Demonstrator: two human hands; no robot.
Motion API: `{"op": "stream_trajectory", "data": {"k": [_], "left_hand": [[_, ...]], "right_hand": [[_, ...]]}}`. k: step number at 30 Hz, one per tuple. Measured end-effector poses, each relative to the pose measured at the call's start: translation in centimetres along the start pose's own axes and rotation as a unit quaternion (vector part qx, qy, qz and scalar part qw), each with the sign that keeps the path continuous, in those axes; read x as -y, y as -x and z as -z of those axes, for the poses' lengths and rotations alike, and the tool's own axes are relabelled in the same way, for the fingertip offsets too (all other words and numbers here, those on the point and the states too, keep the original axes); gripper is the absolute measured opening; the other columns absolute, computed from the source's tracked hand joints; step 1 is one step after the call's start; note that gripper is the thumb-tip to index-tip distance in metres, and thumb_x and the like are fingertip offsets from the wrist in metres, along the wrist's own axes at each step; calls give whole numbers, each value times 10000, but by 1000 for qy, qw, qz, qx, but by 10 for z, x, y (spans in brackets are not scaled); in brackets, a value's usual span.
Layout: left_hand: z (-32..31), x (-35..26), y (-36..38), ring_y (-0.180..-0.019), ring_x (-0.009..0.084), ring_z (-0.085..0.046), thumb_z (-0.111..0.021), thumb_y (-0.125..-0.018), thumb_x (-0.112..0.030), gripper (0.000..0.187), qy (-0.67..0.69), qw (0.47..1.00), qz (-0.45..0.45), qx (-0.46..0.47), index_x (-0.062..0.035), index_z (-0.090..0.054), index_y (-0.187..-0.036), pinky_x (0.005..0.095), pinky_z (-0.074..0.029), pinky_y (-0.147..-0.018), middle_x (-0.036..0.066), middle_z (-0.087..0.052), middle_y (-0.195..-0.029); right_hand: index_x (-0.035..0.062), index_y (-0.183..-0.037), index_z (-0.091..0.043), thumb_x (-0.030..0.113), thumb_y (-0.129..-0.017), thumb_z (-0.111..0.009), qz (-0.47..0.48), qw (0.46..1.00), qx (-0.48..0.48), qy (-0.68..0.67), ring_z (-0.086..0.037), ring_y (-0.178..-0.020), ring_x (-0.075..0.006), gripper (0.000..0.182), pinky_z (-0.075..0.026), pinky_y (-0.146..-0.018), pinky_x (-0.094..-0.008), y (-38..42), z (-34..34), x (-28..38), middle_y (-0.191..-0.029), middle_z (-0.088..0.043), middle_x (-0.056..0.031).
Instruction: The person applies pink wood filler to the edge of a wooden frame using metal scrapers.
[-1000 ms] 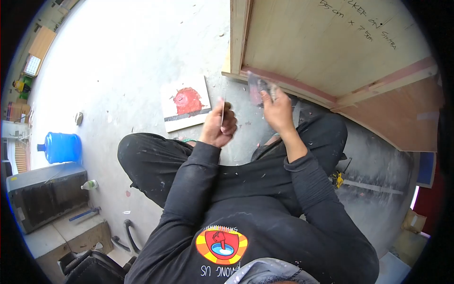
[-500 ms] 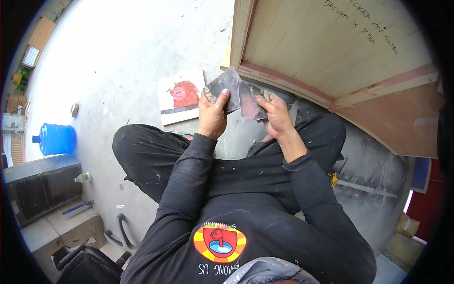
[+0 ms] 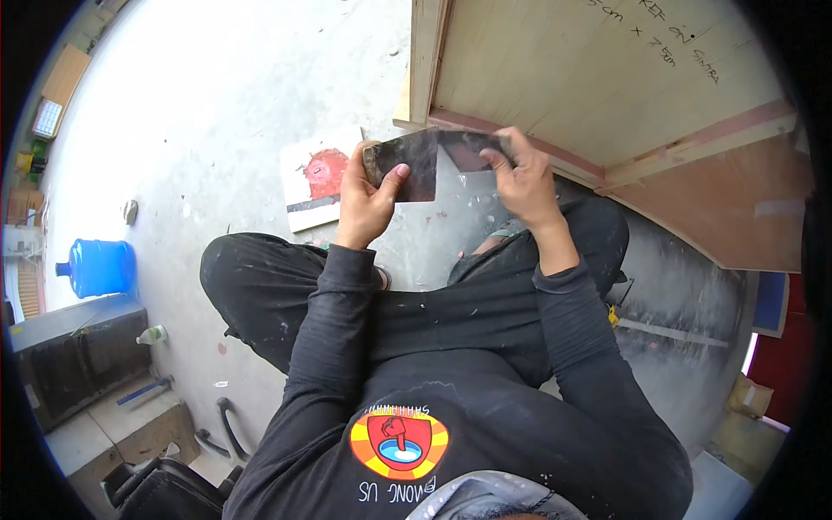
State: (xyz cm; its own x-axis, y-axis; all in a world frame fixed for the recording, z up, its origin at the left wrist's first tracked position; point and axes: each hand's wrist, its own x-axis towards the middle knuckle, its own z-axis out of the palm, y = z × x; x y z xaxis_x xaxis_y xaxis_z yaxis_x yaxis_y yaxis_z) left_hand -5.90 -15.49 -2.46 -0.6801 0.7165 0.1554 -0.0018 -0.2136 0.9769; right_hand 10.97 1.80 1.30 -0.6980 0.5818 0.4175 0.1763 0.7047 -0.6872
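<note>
My left hand (image 3: 367,201) grips a dark metal putty spreader (image 3: 418,169) with a worn, crusted edge, thumb pressed on its face. In my right hand (image 3: 525,184) is a second putty spreader (image 3: 464,152), tilted, with reddish smears on it. The two blades meet or overlap near their upper corners. Just left of and beyond my left hand, a white board (image 3: 299,208) lies on the floor, carrying a mound of red putty (image 3: 328,173) and a dark strip along its near side.
A large wooden panel box (image 3: 555,95) with handwriting stands at the upper right, close to my right hand. On the left are a blue water jug (image 3: 102,267), a small bottle (image 3: 152,334) and a black chair (image 3: 169,490). My crossed legs (image 3: 269,286) frame the concrete floor (image 3: 217,173).
Both spreaders have turned: the left blade is now squarer to me, the right one tilted away. My right hand has risen and shifted slightly right. The view has moved a little.
</note>
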Motion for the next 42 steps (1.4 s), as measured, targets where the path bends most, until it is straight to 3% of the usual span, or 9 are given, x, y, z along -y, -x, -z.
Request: {"op": "stream_trajectory", "data": {"k": [6, 10, 13, 20, 26, 30, 32, 36, 42], "left_hand": [[7, 8, -7, -1017, 128, -601, -665, -932, -7, 333, -22, 996, -84, -28, -7, -516, -1230, 267, -493, -889, 76, -628, -1130], [15, -4, -10, -1002, 145, -600, -656, -950, -39, 297, 59, 989, -18, -134, -13, -513, -1210, 284, -510, -884, 76, -619, -1115], [18, 1, -13, -1008, 159, -608, -651, -957, -47, 315, 129, 979, 13, -160, -13, -507, -1235, 299, -522, -890, 96, -611, -1141], [14, 13, -9, -969, 138, -626, -630, -981, -89, 224, 76, 989, 32, -122, -16, -560, -1181, 281, -523, -856, 78, -648, -1088], [18, 38, -8, -1036, 177, -608, -670, -974, -220, 345, 28, 990, 96, -98, 17, -544, -1191, 302, -519, -876, 110, -623, -1134], [42, 58, -8, -1024, 262, -631, -607, -986, -71, 303, -191, 981, 7, -42, -21, -604, -1285, 342, -526, -881, 148, -614, -1122], [44, 60, -5, -1028, 266, -637, -594, -975, -22, 368, -538, 810, -230, 49, -80, -598, -1338, 338, -532, -878, 159, -609, -1121], [7, 43, -4, -1032, 269, -645, -692, -942, -118, 337, -82, 991, 88, -62, 61, -581, -1205, 334, -541, -889, 178, -633, -1136], [-16, 40, -5, -1040, 258, -649, -721, -928, -164, 366, -176, 983, 37, 31, 59, -561, -1170, 344, -556, -871, 182, -650, -1154]], "right_hand": [[60, -1030, -560, 111, -885, -693, 17, 993, 119, 5, -662, -841, -428, 204, -512, -659, -442, 31, -20, -6, -839, -665, -220], [-10, -1103, -566, 44, -903, -690, -118, 984, 125, -40, -601, -732, -164, 242, -499, -715, -300, 29, -9, -2, -825, -665, -135], [-12, -1050, -597, 129, -939, -706, -184, 933, 8, -309, -542, -860, -85, 210, -474, -807, -267, 28, 8, 5, -968, -660, -1], [79, -788, -569, 131, -885, -769, -139, 927, -322, -132, -461, -632, -39, 228, -363, -558, -228, 122, 169, -11, -712, -572, 61], [40, -1044, -609, 44, -927, -630, -294, 884, -313, 186, -616, -855, -195, 119, -485, -765, -309, 279, 219, -39, -923, -646, -91], [100, -1297, -580, -64, -894, -536, -330, 903, -152, 228, -578, -1114, -352, 437, -474, -960, -383, 388, 197, -37, -1204, -567, -178], [122, -1336, -575, -95, -871, -524, -390, 886, -149, 201, -557, -1148, -378, 516, -467, -992, -395, 438, 178, -31, -1247, -541, -181], [167, -1342, -589, -89, -769, -610, -358, 888, -91, 274, -525, -1207, -368, 628, -442, -1034, -439, 495, 143, -19, -1254, -528, -135], [190, -1344, -594, -74, -689, -664, -422, 840, -70, 333, -400, -1323, -388, 710, -395, -1075, -500, 546, 102, 3, -1340, -457, -114]]}}
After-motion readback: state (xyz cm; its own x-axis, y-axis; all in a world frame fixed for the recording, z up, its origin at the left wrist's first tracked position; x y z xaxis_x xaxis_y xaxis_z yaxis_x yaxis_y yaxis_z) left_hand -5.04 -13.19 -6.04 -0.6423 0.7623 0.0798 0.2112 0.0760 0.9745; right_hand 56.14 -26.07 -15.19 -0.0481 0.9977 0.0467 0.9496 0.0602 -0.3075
